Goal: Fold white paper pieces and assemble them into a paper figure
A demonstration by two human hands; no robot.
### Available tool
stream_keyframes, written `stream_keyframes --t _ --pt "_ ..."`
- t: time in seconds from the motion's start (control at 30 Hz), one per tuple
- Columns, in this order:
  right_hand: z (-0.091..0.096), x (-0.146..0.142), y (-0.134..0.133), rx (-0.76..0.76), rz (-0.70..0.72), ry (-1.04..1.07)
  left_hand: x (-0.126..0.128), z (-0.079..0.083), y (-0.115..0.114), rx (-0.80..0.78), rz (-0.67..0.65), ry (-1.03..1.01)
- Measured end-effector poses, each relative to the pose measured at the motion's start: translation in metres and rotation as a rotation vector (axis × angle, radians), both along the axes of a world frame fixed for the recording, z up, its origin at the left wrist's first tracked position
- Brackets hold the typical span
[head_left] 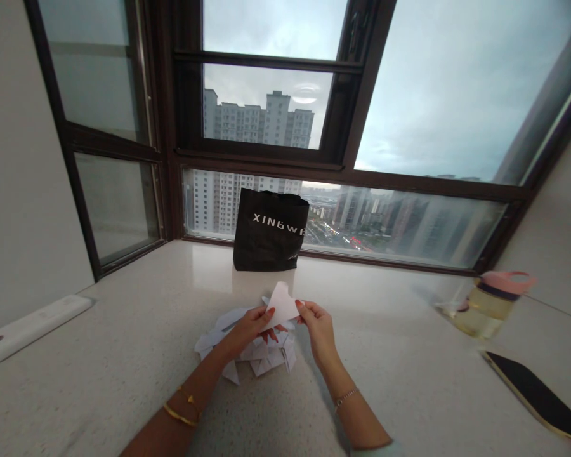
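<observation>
Between both hands is a piece of white paper (282,303), raised over a loose pile of white paper pieces (269,363). My left hand (254,324) is closed on the paper's left side, thumb on top and fingers underneath. With thumb and fingers, my right hand (315,319) pinches its right edge. The pile lies on the pale countertop, partly hidden by my left hand and forearm. Some of its pieces look folded or creased.
Behind the paper stands a black bag (270,235) against the window. On the right are a bottle with a pink lid (492,308) and a dark phone (542,393). A white power strip-like bar (38,327) lies at left on the speckled countertop (390,362).
</observation>
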State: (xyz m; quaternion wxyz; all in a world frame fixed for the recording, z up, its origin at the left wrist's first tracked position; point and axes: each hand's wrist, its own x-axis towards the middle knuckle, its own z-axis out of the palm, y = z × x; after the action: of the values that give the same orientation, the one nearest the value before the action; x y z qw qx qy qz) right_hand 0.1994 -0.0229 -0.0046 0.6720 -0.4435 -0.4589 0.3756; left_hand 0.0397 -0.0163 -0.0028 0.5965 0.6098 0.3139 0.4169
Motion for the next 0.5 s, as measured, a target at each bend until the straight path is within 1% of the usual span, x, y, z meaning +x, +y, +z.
stream_keyframes --t 0.1,0.13,0.17,0.23,0.27,0.3,0.37,0.43,0.5 --pt "0.000 -0.004 0.000 0.001 0.016 -0.042 -0.001 0.003 -0.005 -0.032 -0.042 0.034" --pt "-0.002 -0.005 0.001 0.007 0.023 -0.055 -0.002 0.003 -0.005 -0.047 -0.038 0.037" --pt "-0.004 -0.005 0.003 0.015 0.024 -0.067 -0.003 0.003 -0.004 -0.058 -0.007 0.031" --pt "-0.011 -0.002 0.008 0.027 -0.011 -0.124 -0.008 0.003 0.002 -0.058 0.133 -0.007" --pt "-0.015 0.001 0.012 0.028 -0.053 -0.195 -0.011 0.002 0.006 -0.050 0.226 -0.033" --pt "-0.019 0.004 0.015 0.016 -0.107 -0.324 -0.015 0.002 0.010 -0.040 0.318 -0.062" --pt "-0.027 0.012 0.022 -0.045 -0.213 -0.671 -0.023 0.000 0.020 -0.036 0.468 -0.123" --pt "-0.034 0.017 0.027 -0.126 -0.275 -0.942 -0.030 -0.002 0.027 -0.039 0.556 -0.167" --pt "-0.039 0.019 0.031 -0.185 -0.289 -1.046 -0.034 -0.004 0.032 -0.041 0.589 -0.182"
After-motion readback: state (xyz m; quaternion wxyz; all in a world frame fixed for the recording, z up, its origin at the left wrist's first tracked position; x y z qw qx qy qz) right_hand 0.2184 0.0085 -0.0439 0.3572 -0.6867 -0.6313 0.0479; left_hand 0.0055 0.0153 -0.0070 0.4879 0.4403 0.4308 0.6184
